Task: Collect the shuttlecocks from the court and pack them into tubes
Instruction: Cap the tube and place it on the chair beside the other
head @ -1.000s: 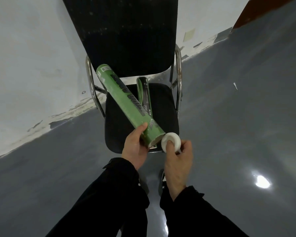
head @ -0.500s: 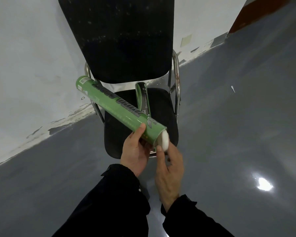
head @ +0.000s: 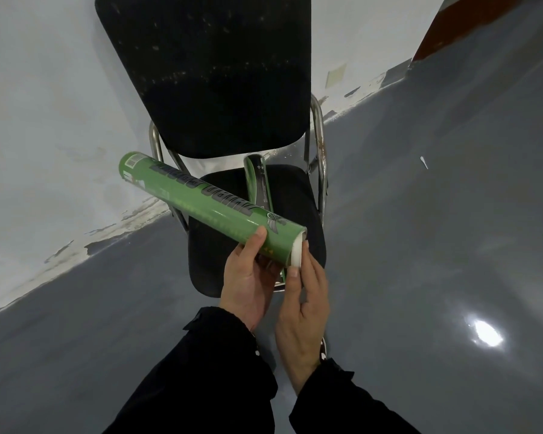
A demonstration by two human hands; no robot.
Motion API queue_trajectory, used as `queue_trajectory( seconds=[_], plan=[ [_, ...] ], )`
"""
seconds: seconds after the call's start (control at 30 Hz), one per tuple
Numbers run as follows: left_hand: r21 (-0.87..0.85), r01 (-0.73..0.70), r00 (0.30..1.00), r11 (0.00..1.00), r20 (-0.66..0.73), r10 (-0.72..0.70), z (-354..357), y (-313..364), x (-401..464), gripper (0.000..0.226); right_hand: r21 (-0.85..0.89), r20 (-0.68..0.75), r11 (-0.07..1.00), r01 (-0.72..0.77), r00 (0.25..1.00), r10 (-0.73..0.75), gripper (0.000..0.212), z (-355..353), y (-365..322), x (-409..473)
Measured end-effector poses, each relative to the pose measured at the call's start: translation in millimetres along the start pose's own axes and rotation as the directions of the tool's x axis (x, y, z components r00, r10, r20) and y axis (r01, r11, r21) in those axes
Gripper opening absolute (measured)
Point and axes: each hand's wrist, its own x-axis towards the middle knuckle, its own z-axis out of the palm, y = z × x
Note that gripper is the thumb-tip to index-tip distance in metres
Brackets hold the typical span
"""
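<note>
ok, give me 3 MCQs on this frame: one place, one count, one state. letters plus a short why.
1. Where does the second tube lie?
A. on the chair seat
B. on the floor
C. against the wall

2. How many green tubes are in view?
A. one
B. two
C. four

3. What is the state of the white cap?
A. lying on the floor
B. at the mouth of the held tube
C. resting on the chair back

Answers:
1 A: the second tube lies on the black seat of the chair.
2 B: the held tube in the left hand, plus the one on the seat.
3 B: the white cap sits at the tube's near end, with the right hand fingers against it.
</note>
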Motion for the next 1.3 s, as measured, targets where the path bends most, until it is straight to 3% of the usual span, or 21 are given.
queue_trajectory(
  seconds=[0.1,0.23,0.3,0.43,0.6,0.67,0.87,1.0,1.17,1.3],
  plan=[
    [-0.020,-0.022,1.000,1.000,-0.016,0.021,1,0,3,0.077,0.101,-0.065,0.994,-0.050,0.996,0.057,0.028,-1,-5,4],
    [-0.026,-0.036,0.998,0.999,-0.048,0.035,3,0,4,0.084,0.053,-0.082,0.998,-0.028,0.996,0.032,0.009,0,-10,8],
    [-0.032,-0.037,0.997,0.999,-0.065,0.035,4,2,4,0.086,0.046,-0.060,0.998,-0.035,0.998,0.037,0.009,1,-11,13],
    [-0.064,-0.036,0.994,0.997,-0.102,0.030,2,5,7,0.071,0.109,0.057,0.991,-0.079,0.996,0.073,0.002,-3,-7,26],
    [-0.069,-0.041,0.997,0.997,-0.067,0.037,1,7,7,0.068,0.143,0.169,0.989,-0.047,0.985,0.023,0.011,-7,-7,31],
    [-0.074,-0.051,0.996,0.996,-0.073,0.045,1,10,7,0.068,0.188,0.215,0.978,-0.088,0.975,0.046,0.004,-8,-5,33],
    [-0.046,-0.079,0.994,0.996,-0.080,0.075,1,15,2,0.070,0.241,0.279,0.948,-0.207,0.951,0.137,0.015,-10,-9,34],
    [-0.012,-0.084,0.992,0.996,-0.098,0.083,-1,16,3,0.067,0.199,0.350,0.950,-0.239,0.923,0.159,0.012,-12,-6,40],
    [-0.016,-0.108,0.988,0.994,-0.117,0.105,-6,20,5,0.065,0.256,0.419,0.930,-0.264,0.897,0.139,0.037,-17,-12,52],
    [-0.018,-0.107,0.989,0.994,-0.105,0.105,-2,20,3,0.058,0.187,0.414,0.944,-0.271,0.893,0.175,0.037,-14,-10,58]
  ],
)
